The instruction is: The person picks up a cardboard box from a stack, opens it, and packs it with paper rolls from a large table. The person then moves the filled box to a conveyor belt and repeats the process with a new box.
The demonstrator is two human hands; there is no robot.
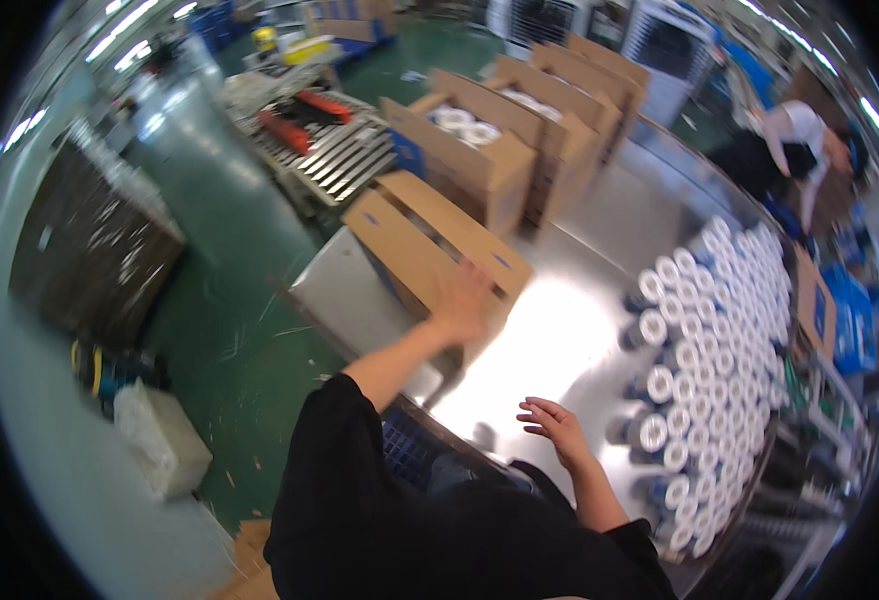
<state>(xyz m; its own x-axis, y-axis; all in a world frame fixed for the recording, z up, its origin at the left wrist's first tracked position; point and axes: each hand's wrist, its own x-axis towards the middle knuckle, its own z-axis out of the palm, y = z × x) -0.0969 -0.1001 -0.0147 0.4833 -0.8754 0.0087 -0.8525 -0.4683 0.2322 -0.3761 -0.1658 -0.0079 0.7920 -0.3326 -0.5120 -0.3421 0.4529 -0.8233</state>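
Note:
My left hand [463, 302] lies on the near end of a brown cardboard box [390, 232], fingers stretched over its top; they are slightly blurred. The two long top flaps of this box are folded down, leaving a narrow dark gap between them. My right hand [558, 430] hovers over the shiny metal table [545, 345], its fingers loosely bent and apart, holding nothing. To its right stands a dense group of cylinders with white ring-shaped tops [695, 350] and dark bluish sides.
Behind the box, several open cartons [505, 170] stand in a row, some with white round items inside. A roller conveyor [345, 160] with orange-red parts is beyond the table's far left. Another person [795, 145] bends at the far right. A pale container [165, 440] stands on the green floor.

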